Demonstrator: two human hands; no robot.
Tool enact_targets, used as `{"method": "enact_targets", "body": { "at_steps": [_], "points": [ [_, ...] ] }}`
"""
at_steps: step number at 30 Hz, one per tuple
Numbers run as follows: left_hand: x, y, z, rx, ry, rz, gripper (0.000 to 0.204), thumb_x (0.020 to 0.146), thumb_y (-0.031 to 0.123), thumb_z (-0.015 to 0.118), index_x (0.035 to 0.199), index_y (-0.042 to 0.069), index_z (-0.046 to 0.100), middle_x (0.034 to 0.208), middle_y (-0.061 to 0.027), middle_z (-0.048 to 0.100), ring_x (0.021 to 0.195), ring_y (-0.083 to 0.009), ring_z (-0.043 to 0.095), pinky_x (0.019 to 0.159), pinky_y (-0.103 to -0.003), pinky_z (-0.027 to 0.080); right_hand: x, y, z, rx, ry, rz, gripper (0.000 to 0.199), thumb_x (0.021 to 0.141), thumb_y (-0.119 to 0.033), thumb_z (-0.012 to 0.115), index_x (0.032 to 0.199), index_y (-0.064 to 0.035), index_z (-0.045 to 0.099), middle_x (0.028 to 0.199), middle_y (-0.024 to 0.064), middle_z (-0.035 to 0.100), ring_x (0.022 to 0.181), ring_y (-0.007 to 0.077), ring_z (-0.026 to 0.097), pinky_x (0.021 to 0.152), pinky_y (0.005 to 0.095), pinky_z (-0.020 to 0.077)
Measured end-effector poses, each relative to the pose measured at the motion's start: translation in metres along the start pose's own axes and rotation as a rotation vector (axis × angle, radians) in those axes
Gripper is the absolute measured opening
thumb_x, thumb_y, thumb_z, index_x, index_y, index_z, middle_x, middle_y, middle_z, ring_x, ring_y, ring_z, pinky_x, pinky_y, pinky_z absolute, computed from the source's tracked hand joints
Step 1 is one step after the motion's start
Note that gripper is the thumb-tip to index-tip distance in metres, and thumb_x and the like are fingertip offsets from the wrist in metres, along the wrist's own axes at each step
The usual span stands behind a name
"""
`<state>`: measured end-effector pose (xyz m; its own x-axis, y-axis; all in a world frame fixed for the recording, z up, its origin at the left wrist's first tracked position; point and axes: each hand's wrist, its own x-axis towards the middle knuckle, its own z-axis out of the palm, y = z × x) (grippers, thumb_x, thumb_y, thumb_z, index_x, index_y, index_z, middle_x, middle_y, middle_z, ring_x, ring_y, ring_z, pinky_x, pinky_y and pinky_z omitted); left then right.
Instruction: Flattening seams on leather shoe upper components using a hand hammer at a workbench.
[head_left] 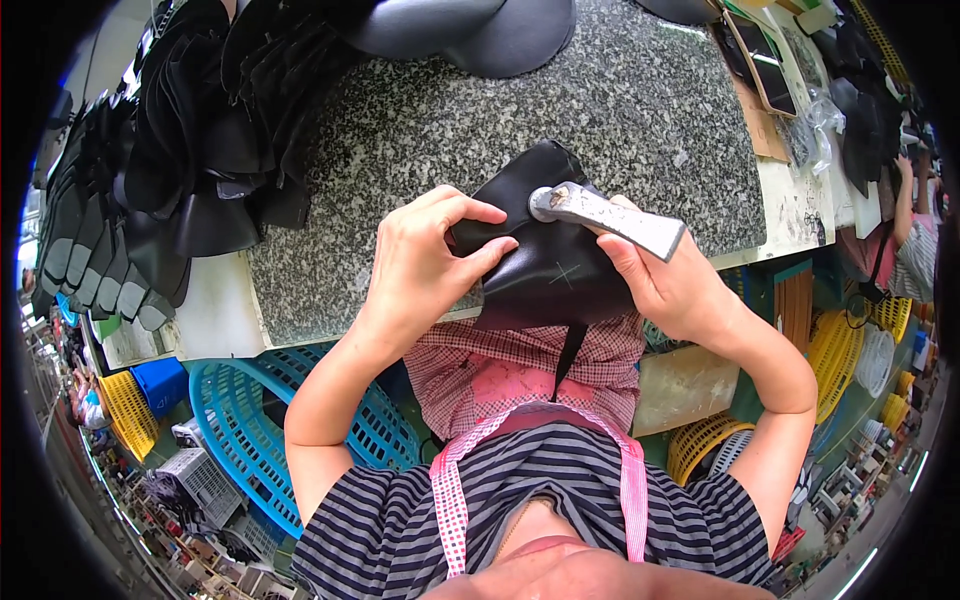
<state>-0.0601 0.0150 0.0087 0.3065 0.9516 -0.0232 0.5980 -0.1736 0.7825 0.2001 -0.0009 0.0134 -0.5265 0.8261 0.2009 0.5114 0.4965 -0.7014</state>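
A black leather piece (545,260) with a chalk cross lies over the near edge of a speckled granite slab (420,130). My left hand (425,265) pinches its left edge with thumb and fingers. My right hand (665,275) grips a grey metal hammer-like tool (605,215) whose round head rests on the leather's upper part.
Stacks of black leather pieces (190,140) crowd the bench's left and back. A blue basket (250,415) and yellow baskets (700,445) stand below the bench. Another person (915,225) works at far right. Papers and plastic lie at the slab's right.
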Motion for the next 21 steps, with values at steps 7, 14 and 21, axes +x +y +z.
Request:
{"method": "enact_targets", "body": {
  "at_steps": [7, 14, 21],
  "points": [
    [0.006, 0.001, -0.005, 0.037, -0.030, 0.020, 0.026, 0.074, 0.009, 0.087, 0.096, 0.001, 0.075, 0.087, -0.0049, 0.068, 0.071, -0.0119, 0.065, 0.061, -0.025, 0.051, 0.010, -0.032, -0.022, 0.033, 0.117, 0.033, 0.026, 0.089, 0.002, 0.051, 0.113, 0.0035, 0.061, 0.095, 0.0226, 0.058, 0.079, 0.0437, 0.066, 0.066, 0.0452, 0.0526],
    [0.010, 0.000, -0.009, 0.044, -0.066, 0.042, 0.029, 0.072, 0.011, 0.088, 0.096, 0.002, 0.075, 0.088, -0.0051, 0.067, 0.072, -0.0138, 0.065, 0.063, -0.027, 0.052, 0.014, -0.035, -0.026, -0.001, -0.019, 0.161, 0.026, 0.089, 0.001, 0.052, 0.114, 0.0034, 0.059, 0.091, 0.0221, 0.057, 0.078, 0.0426, 0.065, 0.064, 0.0450, 0.0521],
    [0.011, -0.001, -0.006, 0.041, -0.068, 0.075, 0.031, 0.071, 0.012, 0.088, 0.097, 0.003, 0.075, 0.090, -0.0058, 0.067, 0.075, -0.0156, 0.068, 0.066, -0.028, 0.055, 0.007, -0.023, -0.014, -0.052, -0.151, 0.247, 0.024, 0.090, -0.002, 0.053, 0.113, 0.0022, 0.048, 0.076, 0.0259, 0.063, 0.076, 0.0466, 0.066, 0.065, 0.0509, 0.0520]
  ]
}}
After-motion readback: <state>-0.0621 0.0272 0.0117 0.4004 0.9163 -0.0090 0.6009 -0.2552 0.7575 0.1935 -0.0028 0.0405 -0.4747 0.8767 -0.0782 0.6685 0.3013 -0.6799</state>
